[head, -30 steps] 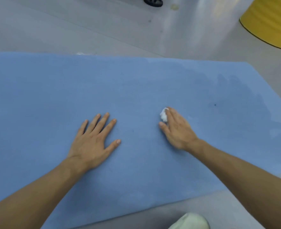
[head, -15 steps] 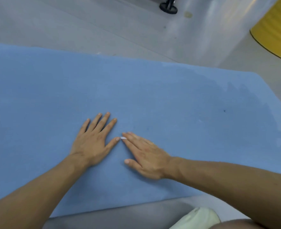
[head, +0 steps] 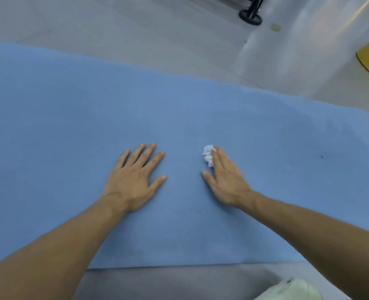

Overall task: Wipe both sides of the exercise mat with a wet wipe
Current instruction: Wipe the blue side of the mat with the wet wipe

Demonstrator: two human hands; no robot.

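My left hand (head: 133,180) lay flat, fingers spread, pinning the mat (head: 60,126). My right hand (head: 224,178) pressed the wipe (head: 208,155) under flat fingers mid-mat. I judged firm, overlapping strokes toward the near edge best.

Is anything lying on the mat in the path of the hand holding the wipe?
Nothing visible blocks it. The right hand presses the wet wipe flat on the blue mat. The only thing beside it on the mat is the left hand, resting flat to its left, apart from it. A tiny dark speck lies far right.

wet wipe (head: 208,156) mostly hidden, mat (head: 70,118) cropped left
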